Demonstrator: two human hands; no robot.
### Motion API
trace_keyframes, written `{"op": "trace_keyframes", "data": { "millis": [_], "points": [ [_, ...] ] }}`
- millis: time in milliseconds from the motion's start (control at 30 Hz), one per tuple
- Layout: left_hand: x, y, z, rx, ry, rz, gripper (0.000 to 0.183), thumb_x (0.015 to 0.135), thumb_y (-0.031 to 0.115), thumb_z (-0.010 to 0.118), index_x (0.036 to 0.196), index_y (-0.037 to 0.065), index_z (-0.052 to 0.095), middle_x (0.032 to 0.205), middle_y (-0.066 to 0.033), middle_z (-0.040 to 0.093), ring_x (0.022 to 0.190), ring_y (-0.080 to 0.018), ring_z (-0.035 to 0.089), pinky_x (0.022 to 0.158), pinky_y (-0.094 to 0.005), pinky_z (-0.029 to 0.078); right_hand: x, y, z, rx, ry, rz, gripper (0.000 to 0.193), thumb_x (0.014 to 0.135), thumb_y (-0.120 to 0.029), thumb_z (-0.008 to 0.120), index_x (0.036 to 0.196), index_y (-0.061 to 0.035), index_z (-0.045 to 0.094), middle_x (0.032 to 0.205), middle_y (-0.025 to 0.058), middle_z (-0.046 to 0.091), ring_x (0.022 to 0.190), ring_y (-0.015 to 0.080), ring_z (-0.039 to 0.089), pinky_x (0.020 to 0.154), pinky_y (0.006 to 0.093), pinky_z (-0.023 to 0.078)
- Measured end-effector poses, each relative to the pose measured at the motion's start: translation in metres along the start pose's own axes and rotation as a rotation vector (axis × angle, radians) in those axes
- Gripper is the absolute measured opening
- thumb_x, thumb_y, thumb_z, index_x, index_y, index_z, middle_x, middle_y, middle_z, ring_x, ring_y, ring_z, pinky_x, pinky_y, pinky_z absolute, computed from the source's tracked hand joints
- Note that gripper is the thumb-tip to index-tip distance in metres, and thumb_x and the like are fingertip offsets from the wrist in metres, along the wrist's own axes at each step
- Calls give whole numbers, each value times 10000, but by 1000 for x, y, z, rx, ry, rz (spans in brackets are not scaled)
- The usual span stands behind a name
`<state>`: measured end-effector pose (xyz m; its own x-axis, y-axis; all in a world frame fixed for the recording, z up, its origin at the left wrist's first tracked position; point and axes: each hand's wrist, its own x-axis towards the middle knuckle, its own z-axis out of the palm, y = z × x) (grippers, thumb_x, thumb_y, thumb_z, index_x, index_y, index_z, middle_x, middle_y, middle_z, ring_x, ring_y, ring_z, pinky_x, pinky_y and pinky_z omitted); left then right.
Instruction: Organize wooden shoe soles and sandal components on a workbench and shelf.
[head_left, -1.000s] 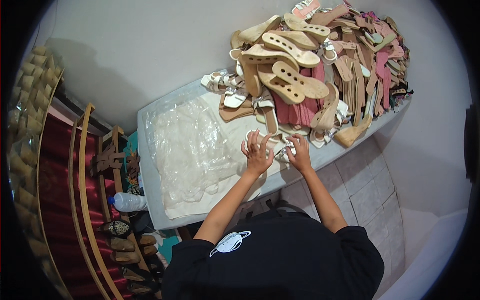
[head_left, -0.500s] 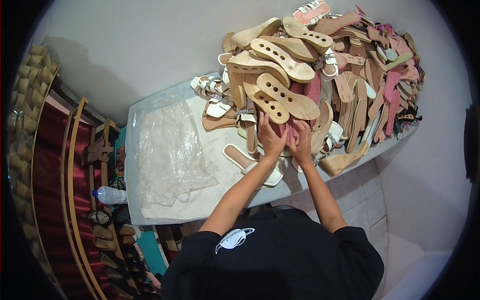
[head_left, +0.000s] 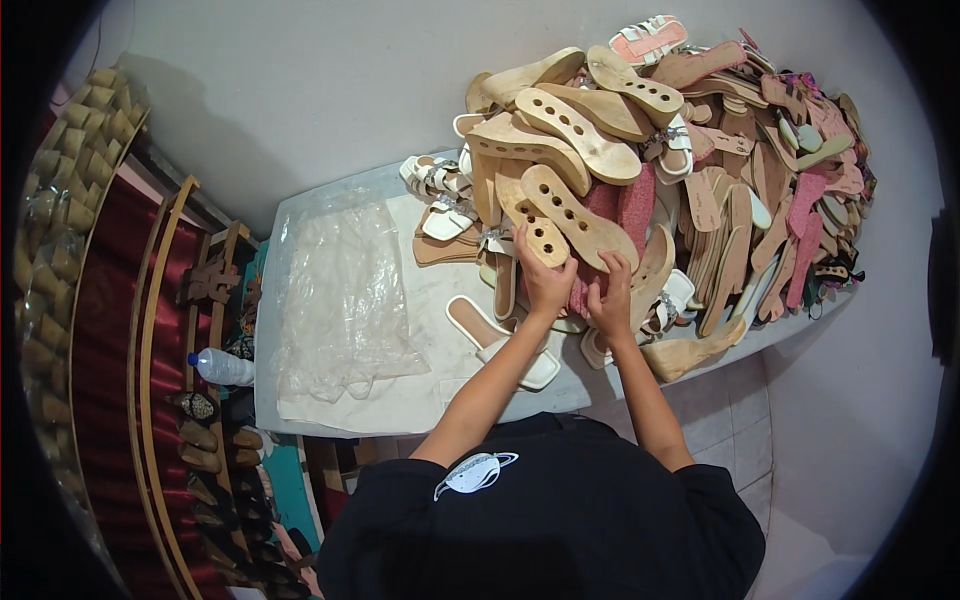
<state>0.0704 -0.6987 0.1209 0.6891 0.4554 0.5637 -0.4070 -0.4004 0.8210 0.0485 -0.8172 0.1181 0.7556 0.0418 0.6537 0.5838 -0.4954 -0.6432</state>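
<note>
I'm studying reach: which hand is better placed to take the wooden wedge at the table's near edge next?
Probably the right hand: it is nearer the wooden wedge; the left hand is farther off, at a holed wooden sole.

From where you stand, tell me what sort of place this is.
Probably a small shoemaking workshop: foot-shaped wooden pieces, loose tan insoles and white sandals lie on one table.

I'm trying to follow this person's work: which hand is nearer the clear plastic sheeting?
Left. The left hand is to the right of the clear plastic sheeting; the right hand is farther right, beyond the left one.
</note>
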Motion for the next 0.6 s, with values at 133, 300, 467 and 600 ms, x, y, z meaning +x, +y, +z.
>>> {"op": "trace_keyframes", "data": {
  "millis": [133,300,467,600],
  "points": [
    [12,-5,-18,-94,-3,-25,811,641,53,659,1320,-19,222,1342,-313,265,1305,-429,214,1072,-428,202,12,3,-3,-174,-94,-24,527,688,-11,545,1201,-105,466,1187,172,434,1119,355,431,960,433,335],
    [21,-4,-37,-37,9,-9,610,661,55,650,1211,-12,395,1285,-270,368,1273,-391,297,1034,-414,262,5,12,5,-510,-346,-64,510,732,-152,598,1224,-138,467,1218,139,446,1163,306,418,992,502,264],
    [14,-13,-53,40,0,9,564,714,6,627,1223,-49,389,1267,-199,414,1197,-252,414,993,-332,339,5,8,7,-423,-260,-54,522,753,-203,617,1246,-144,456,1271,148,418,1193,308,399,1003,493,261],
    [-6,-15,-67,-275,-3,-168,498,779,-26,577,1237,-69,386,1186,-152,492,1070,-189,511,910,-274,415,0,-15,15,-215,-265,-98,593,734,-178,645,1280,-120,422,1296,162,399,1206,324,383,997,471,281]
  ]
}}
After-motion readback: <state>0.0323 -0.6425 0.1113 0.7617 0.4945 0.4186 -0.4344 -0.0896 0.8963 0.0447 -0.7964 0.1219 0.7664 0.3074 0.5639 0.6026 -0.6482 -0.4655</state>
